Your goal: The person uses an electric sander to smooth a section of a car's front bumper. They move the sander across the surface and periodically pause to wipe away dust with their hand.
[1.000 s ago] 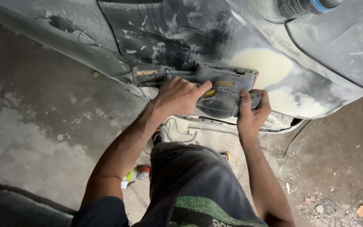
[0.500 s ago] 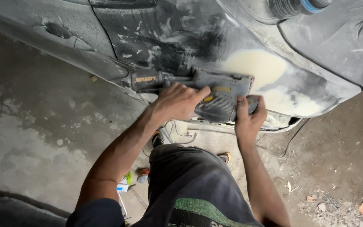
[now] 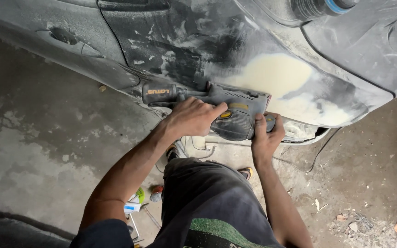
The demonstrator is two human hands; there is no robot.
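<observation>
Head-camera view: a grey electric sander [image 3: 221, 108] is pressed against the dusty dark car body panel [image 3: 171, 50], at the lower edge of the panel, just below and left of a pale cream patch of filler [image 3: 274, 76]. The left hand [image 3: 191, 118] is closed over the sander's rear grip, fingers wrapped across the top of the housing beside a small yellow switch. The right hand [image 3: 265, 138] is curled around the front end of the tool from below, with the thumb lying along its side (the fingertips are hidden behind the casing). Both forearms are stretched forward from the bottom of the frame, and a knee in dark trousers [image 3: 207, 202] is seen between them. The panel is covered with grey sanding dust and lighter scuffed streaks; a black cable [image 3: 309, 163] hangs from its lower edge near the right hand. The concrete floor [image 3: 37, 147] is stained and patchy. Near the left elbow, a small green-and-white container [image 3: 136, 200] lies on the floor, and loose rubble [image 3: 359, 225] is scattered toward the bottom right corner.
</observation>
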